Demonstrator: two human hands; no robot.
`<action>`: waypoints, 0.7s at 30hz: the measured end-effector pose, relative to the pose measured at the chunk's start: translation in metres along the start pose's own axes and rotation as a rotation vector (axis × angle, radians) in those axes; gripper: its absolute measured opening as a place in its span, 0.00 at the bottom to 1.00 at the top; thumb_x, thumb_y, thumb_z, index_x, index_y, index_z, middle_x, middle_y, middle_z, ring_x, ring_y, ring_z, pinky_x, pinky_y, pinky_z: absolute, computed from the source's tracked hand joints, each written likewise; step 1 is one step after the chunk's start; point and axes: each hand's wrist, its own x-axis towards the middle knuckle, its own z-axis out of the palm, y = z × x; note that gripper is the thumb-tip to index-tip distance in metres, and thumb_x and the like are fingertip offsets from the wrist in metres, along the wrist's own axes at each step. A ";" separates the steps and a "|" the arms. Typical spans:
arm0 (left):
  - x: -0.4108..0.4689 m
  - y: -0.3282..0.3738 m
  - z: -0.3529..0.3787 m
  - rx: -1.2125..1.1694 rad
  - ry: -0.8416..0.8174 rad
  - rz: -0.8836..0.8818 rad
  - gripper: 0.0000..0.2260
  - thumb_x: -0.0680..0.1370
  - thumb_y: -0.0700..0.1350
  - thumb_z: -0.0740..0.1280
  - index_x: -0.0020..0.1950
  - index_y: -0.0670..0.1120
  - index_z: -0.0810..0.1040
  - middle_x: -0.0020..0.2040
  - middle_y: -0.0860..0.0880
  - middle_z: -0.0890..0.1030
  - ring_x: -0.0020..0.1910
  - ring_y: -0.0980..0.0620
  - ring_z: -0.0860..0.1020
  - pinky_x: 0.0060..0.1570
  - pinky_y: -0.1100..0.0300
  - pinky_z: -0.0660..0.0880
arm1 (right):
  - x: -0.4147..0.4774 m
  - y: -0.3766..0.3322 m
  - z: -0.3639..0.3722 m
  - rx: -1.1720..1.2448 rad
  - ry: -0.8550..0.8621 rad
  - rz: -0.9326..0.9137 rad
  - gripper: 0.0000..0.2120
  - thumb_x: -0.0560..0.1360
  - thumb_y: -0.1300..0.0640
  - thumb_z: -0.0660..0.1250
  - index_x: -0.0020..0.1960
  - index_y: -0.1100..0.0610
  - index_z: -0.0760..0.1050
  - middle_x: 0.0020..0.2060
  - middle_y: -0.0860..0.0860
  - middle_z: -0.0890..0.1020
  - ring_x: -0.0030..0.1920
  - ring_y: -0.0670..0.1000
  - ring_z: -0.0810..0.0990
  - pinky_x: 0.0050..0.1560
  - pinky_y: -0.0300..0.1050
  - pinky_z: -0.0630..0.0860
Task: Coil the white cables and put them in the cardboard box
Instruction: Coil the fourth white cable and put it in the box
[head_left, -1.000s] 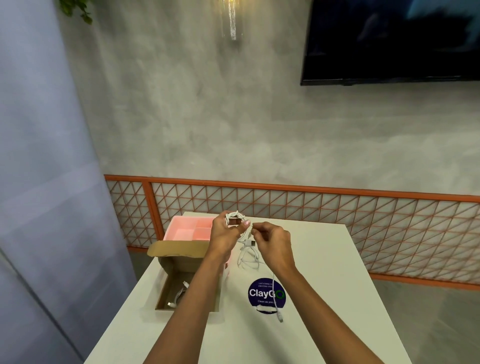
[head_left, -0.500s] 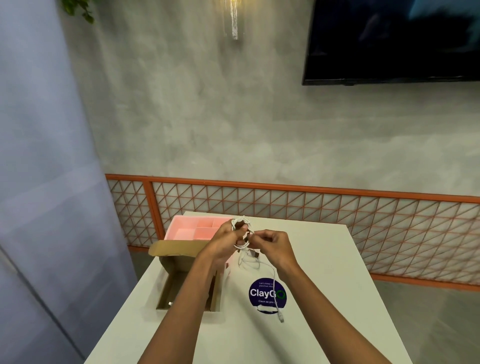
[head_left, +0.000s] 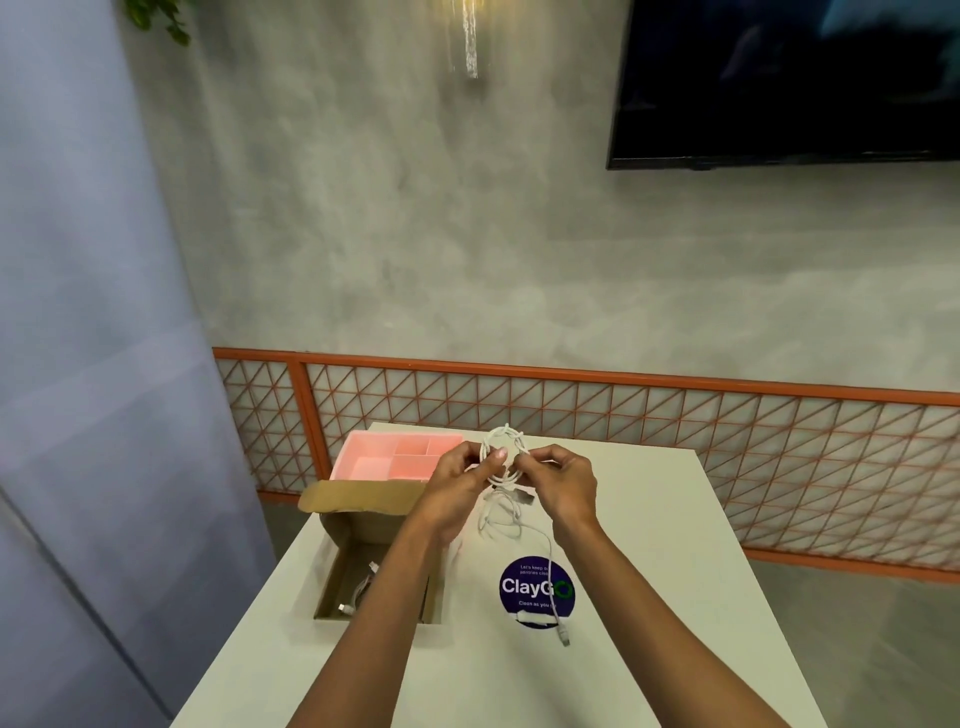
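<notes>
Above the white table (head_left: 649, 545), my left hand (head_left: 457, 486) and my right hand (head_left: 563, 480) both pinch a small coil of white cable (head_left: 503, 441), held upright between them. A second white cable (head_left: 550, 551) lies loose on the table below, its plug end (head_left: 564, 636) near the front. The open cardboard box (head_left: 337, 561) stands at the table's left edge under my left forearm. A white cable (head_left: 361, 590) lies inside the box, partly hidden by the arm.
A pink divided tray (head_left: 363, 457) sits behind the box at the far left corner. A round blue sticker (head_left: 535, 587) marks the table. An orange lattice rail (head_left: 727, 431) runs behind the table, and a dark screen (head_left: 779, 83) hangs on the wall.
The hands closed together on the coil, and the loops are now gathered into a tighter ring. The free plug that my right hand held has been drawn up against the coil.
</notes>
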 end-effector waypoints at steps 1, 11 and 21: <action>0.001 -0.003 -0.001 0.055 0.051 0.033 0.13 0.76 0.43 0.69 0.56 0.36 0.77 0.53 0.37 0.82 0.52 0.44 0.81 0.46 0.59 0.78 | 0.002 -0.001 0.000 0.011 0.012 -0.004 0.01 0.69 0.63 0.72 0.41 0.60 0.80 0.36 0.57 0.85 0.34 0.51 0.83 0.31 0.38 0.79; 0.005 -0.013 0.012 0.035 0.368 0.083 0.11 0.72 0.47 0.73 0.45 0.39 0.80 0.41 0.45 0.84 0.43 0.47 0.83 0.51 0.52 0.80 | 0.001 0.003 0.004 0.156 -0.051 0.018 0.04 0.71 0.63 0.69 0.39 0.59 0.75 0.38 0.58 0.85 0.40 0.53 0.84 0.42 0.48 0.80; 0.002 0.002 0.016 -0.031 0.321 0.154 0.03 0.73 0.40 0.72 0.43 0.42 0.80 0.40 0.46 0.83 0.41 0.49 0.82 0.45 0.56 0.80 | 0.005 -0.004 -0.006 0.243 -0.220 0.091 0.06 0.73 0.65 0.64 0.38 0.58 0.73 0.32 0.51 0.82 0.27 0.45 0.73 0.28 0.32 0.70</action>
